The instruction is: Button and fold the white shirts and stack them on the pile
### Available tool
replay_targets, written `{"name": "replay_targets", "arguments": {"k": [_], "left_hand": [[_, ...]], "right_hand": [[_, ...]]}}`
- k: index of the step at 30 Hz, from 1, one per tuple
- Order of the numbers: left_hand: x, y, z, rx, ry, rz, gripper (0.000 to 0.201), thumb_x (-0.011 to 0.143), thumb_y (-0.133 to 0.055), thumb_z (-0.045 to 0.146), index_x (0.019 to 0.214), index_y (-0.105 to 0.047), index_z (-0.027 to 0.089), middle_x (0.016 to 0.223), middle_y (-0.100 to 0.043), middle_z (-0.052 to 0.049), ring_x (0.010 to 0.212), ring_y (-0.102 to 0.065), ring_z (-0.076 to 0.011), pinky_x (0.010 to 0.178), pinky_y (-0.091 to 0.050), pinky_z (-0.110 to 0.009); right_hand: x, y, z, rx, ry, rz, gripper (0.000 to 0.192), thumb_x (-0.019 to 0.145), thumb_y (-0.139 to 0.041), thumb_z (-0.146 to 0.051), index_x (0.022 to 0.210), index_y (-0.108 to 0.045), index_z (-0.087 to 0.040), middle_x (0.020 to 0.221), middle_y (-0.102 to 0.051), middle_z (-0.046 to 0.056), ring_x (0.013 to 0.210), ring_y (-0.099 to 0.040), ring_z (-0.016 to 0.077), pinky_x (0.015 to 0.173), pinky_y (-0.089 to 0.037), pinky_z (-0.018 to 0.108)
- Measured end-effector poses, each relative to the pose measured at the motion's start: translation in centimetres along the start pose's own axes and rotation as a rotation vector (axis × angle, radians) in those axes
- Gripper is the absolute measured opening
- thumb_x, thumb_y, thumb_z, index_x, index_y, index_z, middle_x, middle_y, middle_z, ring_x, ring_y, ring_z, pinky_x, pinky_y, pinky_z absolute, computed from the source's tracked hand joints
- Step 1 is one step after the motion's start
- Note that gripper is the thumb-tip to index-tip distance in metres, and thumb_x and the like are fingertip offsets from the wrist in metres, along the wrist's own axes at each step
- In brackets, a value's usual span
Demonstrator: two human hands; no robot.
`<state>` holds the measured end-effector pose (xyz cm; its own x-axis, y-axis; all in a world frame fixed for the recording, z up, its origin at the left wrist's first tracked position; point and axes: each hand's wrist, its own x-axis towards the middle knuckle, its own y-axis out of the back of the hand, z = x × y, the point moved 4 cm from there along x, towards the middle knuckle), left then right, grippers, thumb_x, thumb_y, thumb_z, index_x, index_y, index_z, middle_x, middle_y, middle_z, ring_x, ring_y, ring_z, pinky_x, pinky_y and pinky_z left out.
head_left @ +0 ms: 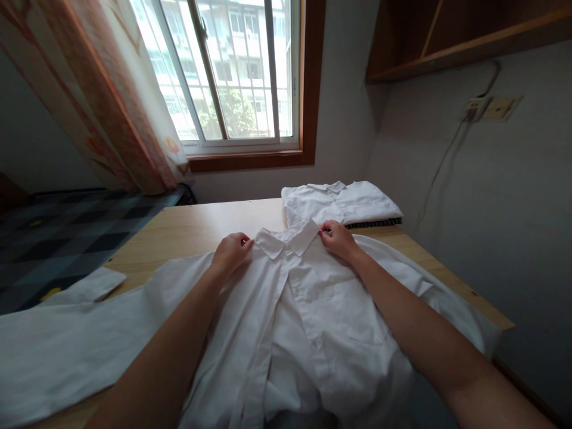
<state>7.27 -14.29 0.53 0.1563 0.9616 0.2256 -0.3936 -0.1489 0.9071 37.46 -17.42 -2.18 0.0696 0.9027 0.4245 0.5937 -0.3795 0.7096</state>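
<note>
Pinching the shirt (304,310) at the collar (290,238) with both hands, one on each side. Left hand (230,253) has its grip curled shut on the left collar point, right hand (337,238) has its fingers closed on the right collar point. Shirt's white, lying front-up and spread across the wooden bench (187,229), placket open down the middle, sleeves flopped out to both sides. Just beyond the collar sits a folded white shirt (342,202) on top of something dark and striped, can't tell what. Further back from the shirt is a window (232,71) with a curtain (102,101) on the left side.
</note>
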Motion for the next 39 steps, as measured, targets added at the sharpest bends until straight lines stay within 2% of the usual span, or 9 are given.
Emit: {"name": "replay_targets", "arguments": {"k": [5,10,14,18,23,27,32,35,39], "left_hand": [[0.3,1.8,0.8,-0.092,-0.018,-0.005,0.029,0.083,-0.055,0.039,0.087,-0.074,0.017,0.083,-0.074,-0.008,0.075,-0.064,-0.0203,0.063,-0.041,-0.027],[1.3,4.1,2.3,-0.082,0.005,0.235,0.026,0.085,-0.053,0.033,0.09,-0.071,0.016,0.086,-0.071,-0.008,0.078,-0.063,-0.0209,0.069,-0.043,-0.028],[2.4,5.3,3.0,-0.131,0.026,0.392,0.022,0.088,-0.05,0.031,0.093,-0.067,0.019,0.082,-0.07,-0.006,0.079,-0.064,-0.0206,0.071,-0.043,-0.028],[3.5,5.2,3.0,-0.178,0.046,0.429,0.02,0.091,-0.049,0.031,0.098,-0.064,0.02,0.078,-0.071,-0.004,0.074,-0.065,-0.0194,0.067,-0.042,-0.027],[4.1,2.9,2.5,-0.104,0.038,0.406,0.021,0.092,-0.047,0.028,0.094,-0.064,0.017,0.088,-0.073,-0.009,0.083,-0.066,-0.0214,0.071,-0.044,-0.027],[4.0,-0.5,1.9,0.035,0.015,0.254,0.028,0.093,-0.04,0.023,0.107,-0.063,0.014,0.102,-0.071,-0.014,0.094,-0.066,-0.0236,0.08,-0.047,-0.03],[3.8,-3.4,1.7,0.136,-0.053,0.109,0.037,0.087,-0.044,0.016,0.118,-0.06,0.004,0.114,-0.066,-0.022,0.111,-0.061,-0.0287,0.098,-0.043,-0.036],[3.6,-3.4,2.1,0.163,-0.042,0.07,0.048,0.082,-0.049,0.013,0.128,-0.053,0.0,0.128,-0.058,-0.027,0.121,-0.054,-0.0316,0.104,-0.039,-0.04],[2.0,-1.3,3.7,0.243,-0.104,0.051,0.049,0.08,-0.054,0.016,0.128,-0.057,0.011,0.142,-0.048,-0.02,0.126,-0.049,-0.0321,0.102,-0.041,-0.04]], "right_hand": [[0.6,1.1,-1.8,0.282,-0.065,0.148,0.013,0.089,-0.046,-0.028,0.078,-0.044,-0.022,0.063,-0.053,-0.004,0.055,-0.052,0.0138,0.057,-0.039,0.025],[2.8,2.5,-3.8,0.151,0.135,0.379,0.011,0.085,-0.047,-0.021,0.077,-0.04,-0.023,0.074,-0.054,0.002,0.072,-0.053,0.0181,0.07,-0.043,0.031],[5.5,2.5,-4.1,0.096,0.248,0.415,0.012,0.084,-0.046,-0.015,0.079,-0.04,-0.023,0.081,-0.053,0.005,0.08,-0.051,0.0203,0.078,-0.045,0.035],[7.4,1.7,-3.6,0.066,0.295,0.427,0.011,0.087,-0.043,-0.013,0.082,-0.042,-0.023,0.087,-0.053,0.007,0.087,-0.05,0.0223,0.084,-0.045,0.039],[7.3,-1.0,-2.0,0.006,0.28,0.33,0.011,0.085,-0.044,-0.011,0.089,-0.047,-0.021,0.095,-0.054,0.011,0.093,-0.051,0.0253,0.088,-0.046,0.042],[5.8,-3.7,-0.4,-0.01,0.193,0.146,0.02,0.082,-0.048,-0.011,0.1,-0.052,-0.017,0.107,-0.055,0.016,0.089,-0.056,0.0243,0.085,-0.049,0.041],[5.2,-4.0,-0.7,-0.064,0.172,-0.015,0.036,0.079,-0.05,-0.007,0.115,-0.052,-0.012,0.124,-0.053,0.018,0.105,-0.056,0.023,0.094,-0.047,0.037],[5.4,-3.0,-1.7,-0.143,0.094,-0.068,0.044,0.077,-0.055,-0.006,0.121,-0.052,-0.009,0.13,-0.05,0.021,0.114,-0.054,0.0254,0.097,-0.045,0.036],[3.8,-1.1,-4.2,-0.194,0.064,-0.07,0.044,0.076,-0.062,-0.009,0.119,-0.056,-0.013,0.13,-0.051,0.021,0.108,-0.057,0.0289,0.091,-0.047,0.038]]}}
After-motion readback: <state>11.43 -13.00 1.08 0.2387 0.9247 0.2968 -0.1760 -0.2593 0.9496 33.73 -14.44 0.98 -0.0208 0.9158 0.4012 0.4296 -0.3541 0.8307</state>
